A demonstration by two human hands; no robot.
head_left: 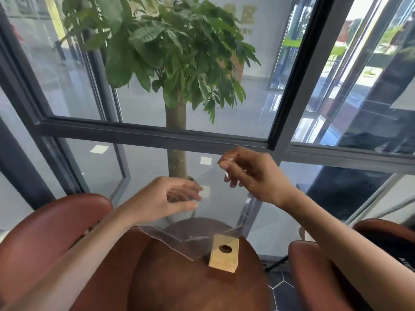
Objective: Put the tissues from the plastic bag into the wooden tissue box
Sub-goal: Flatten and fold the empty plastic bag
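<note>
A clear plastic bag (215,212) hangs in the air above the table, its lower edge draped near the box. My right hand (249,173) pinches the bag's upper corner high up. My left hand (170,198) is at the bag's left edge with its fingers reaching into or against the film; whether it grips is unclear. No tissues can be made out in the bag. The small wooden tissue box (224,253) with an oval hole on top stands on the round wooden table (179,281), below and between my hands.
Brown leather chairs stand at the left (51,225) and right (314,265) of the table. A potted tree (177,135) rises behind the table. Dark-framed glass walls (157,133) close off the space beyond.
</note>
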